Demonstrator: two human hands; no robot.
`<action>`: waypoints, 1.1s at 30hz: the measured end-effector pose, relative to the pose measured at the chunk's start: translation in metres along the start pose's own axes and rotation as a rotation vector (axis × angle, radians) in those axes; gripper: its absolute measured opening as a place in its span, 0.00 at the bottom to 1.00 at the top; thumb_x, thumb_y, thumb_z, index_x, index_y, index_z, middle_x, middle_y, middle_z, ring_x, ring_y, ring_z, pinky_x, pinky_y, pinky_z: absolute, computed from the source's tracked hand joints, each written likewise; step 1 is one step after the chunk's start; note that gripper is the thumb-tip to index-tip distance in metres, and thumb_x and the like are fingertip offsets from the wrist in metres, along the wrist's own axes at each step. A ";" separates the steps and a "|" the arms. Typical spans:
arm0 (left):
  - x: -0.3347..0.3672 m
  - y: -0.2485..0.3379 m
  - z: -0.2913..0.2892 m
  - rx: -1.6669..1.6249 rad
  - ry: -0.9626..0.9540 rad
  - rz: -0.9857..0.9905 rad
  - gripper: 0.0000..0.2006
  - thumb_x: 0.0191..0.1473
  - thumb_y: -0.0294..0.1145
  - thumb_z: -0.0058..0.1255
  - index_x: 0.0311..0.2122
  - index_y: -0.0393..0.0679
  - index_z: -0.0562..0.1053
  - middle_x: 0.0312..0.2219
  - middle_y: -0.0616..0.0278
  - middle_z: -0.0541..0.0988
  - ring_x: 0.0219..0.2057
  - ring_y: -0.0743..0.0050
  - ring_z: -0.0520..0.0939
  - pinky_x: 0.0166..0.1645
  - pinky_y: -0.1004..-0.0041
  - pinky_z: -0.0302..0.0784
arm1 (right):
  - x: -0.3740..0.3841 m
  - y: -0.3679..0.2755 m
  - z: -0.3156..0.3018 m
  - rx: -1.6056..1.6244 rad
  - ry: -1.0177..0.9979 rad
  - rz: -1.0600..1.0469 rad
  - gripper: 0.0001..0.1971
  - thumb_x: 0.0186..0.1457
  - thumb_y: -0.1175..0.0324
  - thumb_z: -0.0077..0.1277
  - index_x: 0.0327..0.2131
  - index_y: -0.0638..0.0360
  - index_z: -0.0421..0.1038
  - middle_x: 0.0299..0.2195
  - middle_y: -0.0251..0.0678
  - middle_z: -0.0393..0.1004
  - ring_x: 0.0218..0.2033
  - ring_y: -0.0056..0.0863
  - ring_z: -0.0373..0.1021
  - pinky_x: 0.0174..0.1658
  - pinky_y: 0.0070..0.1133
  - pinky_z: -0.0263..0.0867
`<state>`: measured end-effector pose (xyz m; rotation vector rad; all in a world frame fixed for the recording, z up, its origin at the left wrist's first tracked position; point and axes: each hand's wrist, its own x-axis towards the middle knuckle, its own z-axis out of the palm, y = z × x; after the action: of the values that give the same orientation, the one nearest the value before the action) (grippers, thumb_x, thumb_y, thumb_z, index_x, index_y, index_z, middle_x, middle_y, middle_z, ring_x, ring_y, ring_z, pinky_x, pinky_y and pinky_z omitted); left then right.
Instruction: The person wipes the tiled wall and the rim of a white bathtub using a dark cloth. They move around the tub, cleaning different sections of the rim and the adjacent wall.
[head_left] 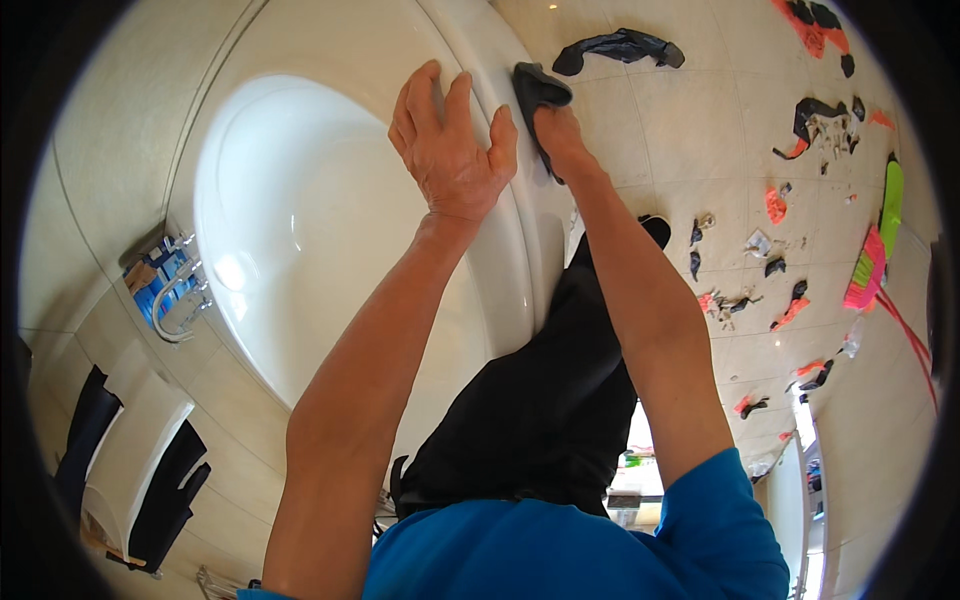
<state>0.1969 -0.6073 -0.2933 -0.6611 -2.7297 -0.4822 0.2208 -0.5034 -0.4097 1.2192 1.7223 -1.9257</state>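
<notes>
A white bathtub [510,240] curves in front of me, its basin to the left. My left hand [447,150] hovers over or rests on the inner side of its rim, fingers spread, nothing in them; contact is hard to make out. On the tub's outer side, my right hand [562,138] is closed around a dark grey cloth [541,92] and presses it to the white surface. Part of the cloth and most of the right fingers are hidden from view.
A chrome tap [183,300] stands by the tub's left edge near blue packages [152,290]. Black plastic [620,48] and several black and orange scraps [776,205] litter the tiled floor. At far right is a green and pink broom [868,265]. Black cloths [172,500] hang lower left.
</notes>
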 end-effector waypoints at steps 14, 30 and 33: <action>0.002 -0.002 0.011 -0.047 0.021 -0.003 0.20 0.47 0.39 0.57 0.44 0.38 0.76 0.54 0.50 0.67 0.57 0.48 0.64 0.59 0.54 0.57 | -0.095 0.028 -0.012 0.281 0.006 -0.372 0.21 0.62 0.59 0.43 0.52 0.63 0.69 0.49 0.49 0.74 0.51 0.34 0.70 0.51 0.26 0.64; 0.007 0.012 -0.002 -0.136 0.049 -0.053 0.23 0.44 0.42 0.56 0.40 0.33 0.78 0.52 0.42 0.68 0.55 0.41 0.67 0.59 0.51 0.61 | -0.057 0.018 -0.017 0.266 -0.091 0.147 0.33 0.60 0.46 0.44 0.56 0.68 0.64 0.50 0.46 0.72 0.46 0.34 0.72 0.46 0.29 0.69; 0.010 0.013 -0.002 -0.127 0.064 -0.053 0.23 0.44 0.42 0.56 0.40 0.32 0.78 0.51 0.42 0.68 0.55 0.41 0.67 0.59 0.51 0.60 | -0.062 0.016 -0.020 0.248 -0.040 0.193 0.28 0.61 0.51 0.44 0.54 0.67 0.65 0.48 0.45 0.73 0.45 0.33 0.72 0.45 0.29 0.69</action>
<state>0.1948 -0.5926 -0.2848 -0.5947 -2.6786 -0.6819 0.2770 -0.5089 -0.3742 1.3648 1.3208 -2.0737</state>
